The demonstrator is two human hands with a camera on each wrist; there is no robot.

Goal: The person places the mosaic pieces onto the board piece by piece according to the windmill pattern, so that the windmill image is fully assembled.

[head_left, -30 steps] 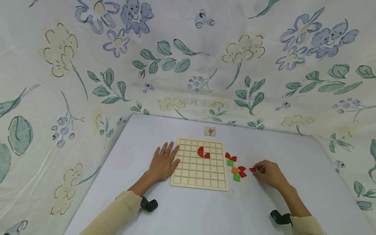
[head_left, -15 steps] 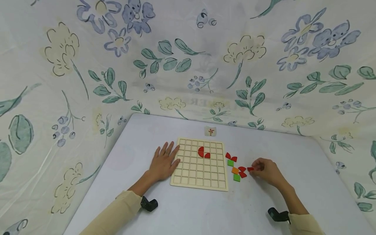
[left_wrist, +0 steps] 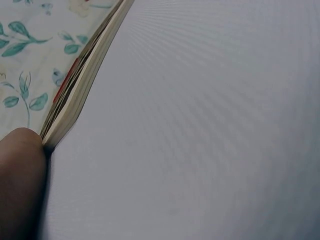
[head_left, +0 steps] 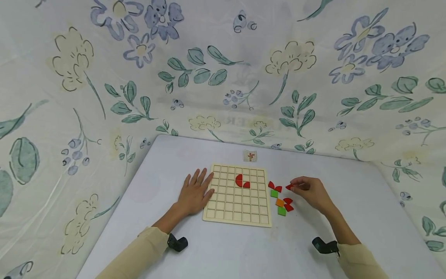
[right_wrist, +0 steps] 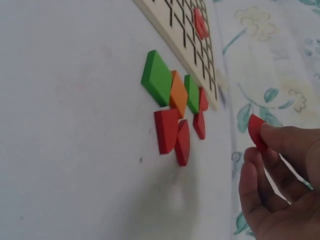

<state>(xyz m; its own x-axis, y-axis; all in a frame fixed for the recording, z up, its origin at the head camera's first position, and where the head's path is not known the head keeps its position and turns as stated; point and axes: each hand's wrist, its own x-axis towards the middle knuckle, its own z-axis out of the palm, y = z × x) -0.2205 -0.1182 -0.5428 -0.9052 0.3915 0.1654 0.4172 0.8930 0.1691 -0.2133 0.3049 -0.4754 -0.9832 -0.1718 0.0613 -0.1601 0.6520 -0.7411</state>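
Observation:
My right hand [head_left: 311, 192] pinches a red quarter-circle piece [right_wrist: 256, 132] between thumb and fingers, raised above the table to the right of the loose pieces. A square wooden grid board [head_left: 230, 209] lies mid-table, with several red quarter-circle pieces [head_left: 239, 180] set in its upper cells. Flat on the table, my left hand [head_left: 193, 193] has spread fingers touching the board's left edge; in the left wrist view one finger [left_wrist: 21, 170] meets the board's side [left_wrist: 75, 110]. Beside the board's right edge lie red quarter-circles [right_wrist: 166, 131], green squares [right_wrist: 156, 79] and an orange square [head_left: 280, 202].
Behind the board lies a small card [head_left: 249, 155] printed with a grid and a red pinwheel-like figure. The white table [head_left: 160, 162] meets a flower-patterned cloth [head_left: 223, 77] at its back. Black wrist devices [head_left: 177, 243] sit at both cuffs.
The right hand has lifted and moved away from me and slightly left with the red quarter-circle, which it has turned in its fingers. The left hand stays in place.

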